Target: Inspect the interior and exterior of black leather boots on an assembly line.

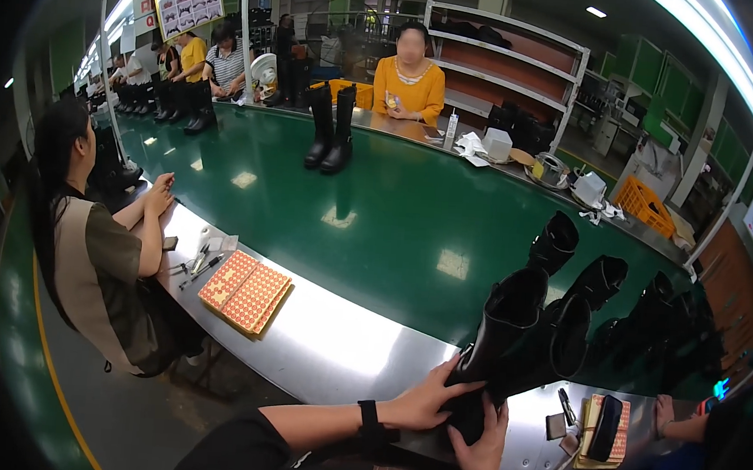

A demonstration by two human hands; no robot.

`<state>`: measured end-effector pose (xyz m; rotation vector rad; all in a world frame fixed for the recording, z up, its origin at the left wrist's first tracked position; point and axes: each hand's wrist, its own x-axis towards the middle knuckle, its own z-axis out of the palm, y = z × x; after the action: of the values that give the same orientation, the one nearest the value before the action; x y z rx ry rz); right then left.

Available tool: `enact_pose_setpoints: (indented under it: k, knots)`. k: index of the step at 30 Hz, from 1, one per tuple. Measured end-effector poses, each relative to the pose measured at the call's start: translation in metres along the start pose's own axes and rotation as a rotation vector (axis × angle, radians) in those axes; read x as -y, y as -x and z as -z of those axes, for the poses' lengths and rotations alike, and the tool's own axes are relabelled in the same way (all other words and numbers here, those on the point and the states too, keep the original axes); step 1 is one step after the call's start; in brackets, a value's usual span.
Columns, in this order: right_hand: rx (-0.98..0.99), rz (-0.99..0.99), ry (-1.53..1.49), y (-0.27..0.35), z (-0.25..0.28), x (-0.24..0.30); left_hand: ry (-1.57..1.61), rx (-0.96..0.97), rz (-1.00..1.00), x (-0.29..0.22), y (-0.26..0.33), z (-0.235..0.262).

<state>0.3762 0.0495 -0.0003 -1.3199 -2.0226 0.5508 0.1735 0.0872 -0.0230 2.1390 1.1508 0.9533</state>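
Observation:
A pair of tall black boots stands upright at the metal edge of the green table, in front of me. The left boot (503, 318) has its open top turned up toward me, and the right boot (557, 344) is close beside it. My left hand (424, 399) grips the lower part of the pair from the left, a dark band on its wrist. Around the dark toe area my right hand (481, 448) closes from the near right side, thumb and fingers against the boot. Where the two feet meet is too dark to make out.
More black boots (651, 311) stand to the right. A patterned box (244, 291) lies on the metal ledge (342, 346), near small tools (202, 264). A dark phone-like case (605, 428) rests at right. A co-worker (100, 251) sits left; another person (409, 80) faces me across the green surface (378, 218).

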Motion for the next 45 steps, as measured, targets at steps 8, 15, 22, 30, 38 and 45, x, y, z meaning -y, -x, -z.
enact_pose_setpoints:
  k: [8,15,22,30,38,45]
  knots:
    - [0.414,0.128,-0.659,0.014,-0.005,0.000,-0.086,-0.094,0.155,-0.003,0.023,0.041]
    - [0.407,-0.067,-0.801,0.019,-0.011,-0.012,-0.256,-0.045,0.354,-0.017,0.016,0.049]
    - [0.072,-0.238,-0.431,0.034,0.009,-0.036,0.211,-0.246,0.450,0.008,0.022,0.049]
    - [0.127,-0.227,-0.075,0.051,-0.009,-0.108,0.261,-0.466,0.464,0.046,-0.020,0.132]
    - [-0.286,0.016,0.137,0.028,-0.004,-0.046,-0.130,-0.469,0.626,0.127,-0.167,0.198]
    - [-0.237,0.003,0.290,0.043,-0.014,-0.074,-0.409,-0.650,0.667,0.230,-0.303,0.209]
